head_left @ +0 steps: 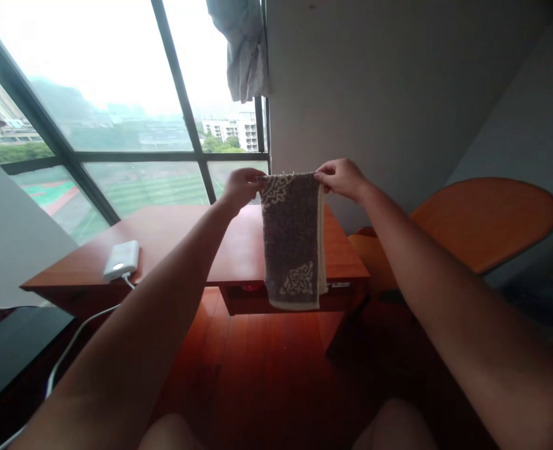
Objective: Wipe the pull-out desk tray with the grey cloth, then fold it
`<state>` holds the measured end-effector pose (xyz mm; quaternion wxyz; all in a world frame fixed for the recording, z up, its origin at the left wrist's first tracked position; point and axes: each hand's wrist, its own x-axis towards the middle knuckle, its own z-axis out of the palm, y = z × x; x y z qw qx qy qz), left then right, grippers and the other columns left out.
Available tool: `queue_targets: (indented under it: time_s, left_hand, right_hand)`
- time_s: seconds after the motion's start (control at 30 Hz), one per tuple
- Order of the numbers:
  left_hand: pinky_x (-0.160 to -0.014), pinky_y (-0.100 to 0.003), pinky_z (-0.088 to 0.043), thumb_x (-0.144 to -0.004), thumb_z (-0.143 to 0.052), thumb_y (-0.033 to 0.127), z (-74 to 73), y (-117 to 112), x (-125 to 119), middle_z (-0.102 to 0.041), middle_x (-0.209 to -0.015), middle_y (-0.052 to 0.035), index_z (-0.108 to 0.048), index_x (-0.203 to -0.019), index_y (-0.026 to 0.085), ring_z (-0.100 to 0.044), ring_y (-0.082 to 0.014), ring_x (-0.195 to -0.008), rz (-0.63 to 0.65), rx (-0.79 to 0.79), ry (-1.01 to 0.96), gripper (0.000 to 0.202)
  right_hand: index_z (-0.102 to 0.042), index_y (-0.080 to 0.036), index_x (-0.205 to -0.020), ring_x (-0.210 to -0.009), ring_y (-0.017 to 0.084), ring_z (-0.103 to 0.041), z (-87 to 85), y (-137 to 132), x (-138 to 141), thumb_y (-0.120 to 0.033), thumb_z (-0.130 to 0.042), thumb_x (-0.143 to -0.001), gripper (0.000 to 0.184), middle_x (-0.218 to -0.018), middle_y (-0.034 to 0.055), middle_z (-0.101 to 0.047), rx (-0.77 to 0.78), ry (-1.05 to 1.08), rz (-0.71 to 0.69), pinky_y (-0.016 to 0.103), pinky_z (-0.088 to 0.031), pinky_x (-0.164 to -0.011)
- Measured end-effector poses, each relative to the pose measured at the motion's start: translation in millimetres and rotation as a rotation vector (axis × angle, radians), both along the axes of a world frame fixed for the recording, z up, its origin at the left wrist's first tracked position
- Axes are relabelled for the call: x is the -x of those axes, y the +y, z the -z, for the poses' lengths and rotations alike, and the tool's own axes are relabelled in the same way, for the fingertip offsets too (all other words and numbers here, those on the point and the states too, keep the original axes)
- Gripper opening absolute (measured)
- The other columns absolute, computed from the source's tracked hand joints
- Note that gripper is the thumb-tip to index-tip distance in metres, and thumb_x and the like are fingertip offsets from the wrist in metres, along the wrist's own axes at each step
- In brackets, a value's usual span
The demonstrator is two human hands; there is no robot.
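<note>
A folded grey-brown towel (289, 240) with cream scroll patterns and a pale border hangs between my hands, in front of the desk's near edge. My left hand (244, 189) pinches its upper left corner. At the upper right corner, my right hand (342, 178) has thumb and fingers closed on the cloth. The top edge is pulled fairly straight, and the lower part hangs down past the desktop. A paler back layer shows along the right side. Both arms reach forward.
The reddish wooden desk (164, 222) stands below the window. On its left lies a white device (122, 259) with a white cable (77, 337) running down. An orange-brown rounded wooden board (487, 215) is at right. A grey curtain (245, 53) hangs above.
</note>
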<state>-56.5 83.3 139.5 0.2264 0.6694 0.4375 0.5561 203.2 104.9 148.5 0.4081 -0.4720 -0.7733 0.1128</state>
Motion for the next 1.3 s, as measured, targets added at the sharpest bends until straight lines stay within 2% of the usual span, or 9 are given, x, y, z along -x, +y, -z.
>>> queue_targets:
  time_s: [0.13,0.3,0.5,0.63,0.83,0.97,1.1,1.2,1.3]
  left_hand:
    - [-0.054,-0.025,-0.049,-0.064,-0.071,0.012,11.1,43.6,-6.7,-0.062,-0.059,-0.0002,-0.069,-0.080,0.012,-0.058,-0.0107,-0.051,-0.037,0.110,-0.027,0.015]
    - [-0.059,-0.028,-0.051,-0.067,-0.064,0.008,35.7,77.2,-10.6,-0.066,-0.068,-0.0034,-0.069,-0.084,0.012,-0.059,-0.0117,-0.056,-0.158,0.103,0.021,0.018]
    - [-0.063,-0.026,-0.050,-0.067,-0.062,0.010,47.6,99.4,-11.7,-0.070,-0.081,-0.0053,-0.070,-0.090,0.014,-0.061,-0.0134,-0.066,-0.192,0.053,0.040,0.024]
    - [-0.070,-0.029,-0.051,-0.067,-0.063,0.009,51.2,100.3,-12.5,-0.072,-0.083,-0.0056,-0.071,-0.083,0.015,-0.063,-0.0160,-0.075,-0.241,-0.046,0.156,0.019]
    - [-0.069,-0.030,-0.053,-0.071,-0.063,0.015,82.4,65.8,2.5,-0.073,-0.081,-0.0033,-0.070,-0.083,0.018,-0.067,-0.0156,-0.072,-0.137,-0.067,0.288,0.014]
    - [-0.063,-0.031,-0.056,-0.079,-0.060,0.024,143.7,8.6,13.3,-0.073,-0.080,-0.0025,-0.070,-0.086,0.021,-0.068,-0.0157,-0.069,-0.001,-0.020,0.425,0.013]
    - [-0.079,-0.034,-0.057,-0.079,-0.058,0.021,201.5,-46.8,15.1,-0.071,-0.103,-0.0012,-0.068,-0.096,0.025,-0.067,-0.0166,-0.086,0.050,-0.084,0.520,0.021]
    - [-0.090,-0.037,-0.054,-0.078,-0.055,0.016,216.5,-62.8,16.6,-0.069,-0.113,-0.0013,-0.066,-0.106,0.026,-0.063,-0.0183,-0.099,0.064,-0.110,0.535,0.031]
    - [-0.098,-0.040,-0.049,-0.077,-0.054,0.014,211.8,-60.3,17.3,-0.068,-0.114,-0.0030,-0.064,-0.109,0.025,-0.059,-0.0206,-0.108,0.087,-0.158,0.587,0.035]
  right_hand:
    - [-0.070,-0.013,-0.084,-0.048,0.013,-0.061,14.4,51.3,18.2,-0.027,-0.060,-0.076,0.019,-0.059,0.0036,-0.066,0.064,0.022,0.158,0.026,-0.051,-0.052]
    - [-0.070,-0.015,-0.086,-0.052,0.013,-0.063,41.5,77.2,24.0,-0.025,-0.057,-0.078,0.018,-0.071,0.0052,-0.071,0.052,0.084,0.203,0.031,-0.055,-0.059]
    - [-0.070,-0.016,-0.089,-0.078,0.018,-0.067,54.1,92.4,15.3,-0.027,-0.057,-0.077,0.021,-0.084,0.0063,-0.073,-0.108,0.061,0.212,0.036,-0.053,-0.080]
    - [-0.070,-0.016,-0.090,-0.080,0.020,-0.067,63.0,95.6,12.6,-0.027,-0.057,-0.077,0.022,-0.084,0.0074,-0.074,-0.165,0.040,0.225,0.036,-0.052,-0.079]
    - [-0.068,-0.018,-0.090,-0.075,0.018,-0.068,99.4,52.7,6.5,-0.030,-0.056,-0.079,0.021,-0.083,0.0061,-0.074,-0.123,0.010,0.122,0.032,-0.052,-0.073]
    - [-0.066,-0.020,-0.095,-0.081,0.018,-0.067,159.7,-8.4,-4.7,-0.026,-0.053,-0.081,0.020,-0.096,0.0070,-0.073,-0.073,-0.090,-0.033,0.033,-0.054,-0.075]
    - [-0.063,-0.023,-0.100,-0.109,0.021,-0.060,218.3,-56.1,-14.0,-0.022,-0.049,-0.084,0.022,-0.118,0.0075,-0.066,-0.023,-0.211,-0.125,0.040,-0.049,-0.095]
    - [-0.060,-0.022,-0.107,-0.118,0.020,-0.055,235.1,-70.1,-15.8,-0.019,-0.042,-0.087,0.027,-0.127,0.0088,-0.061,-0.036,-0.217,-0.093,0.040,-0.045,-0.102]
    - [-0.060,-0.022,-0.104,-0.117,0.020,-0.056,234.0,-70.6,-14.1,-0.018,-0.042,-0.086,0.026,-0.125,0.0085,-0.062,-0.033,-0.236,-0.055,0.039,-0.047,-0.101]
